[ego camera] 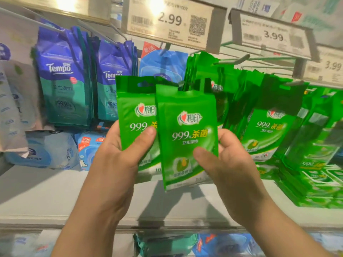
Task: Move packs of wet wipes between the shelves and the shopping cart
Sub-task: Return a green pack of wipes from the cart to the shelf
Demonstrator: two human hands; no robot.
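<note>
a: what's each hand got?
b: two green wet wipe packs, one apiece. the left hand (118, 154) grips the left green pack (135, 115), thumb across its front; the right hand (228, 162) pinches the right green pack (185, 134), which overlaps the first. both are held up in front of the shelf (46, 191).
a: and on the hooks?
b: more green packs (267, 127) hang toward the shelf's right end, too many to count. two rows of blue tempo packs (63, 86) hang at the left. price tags (170, 21) above read 2.99 and 3.99.
</note>
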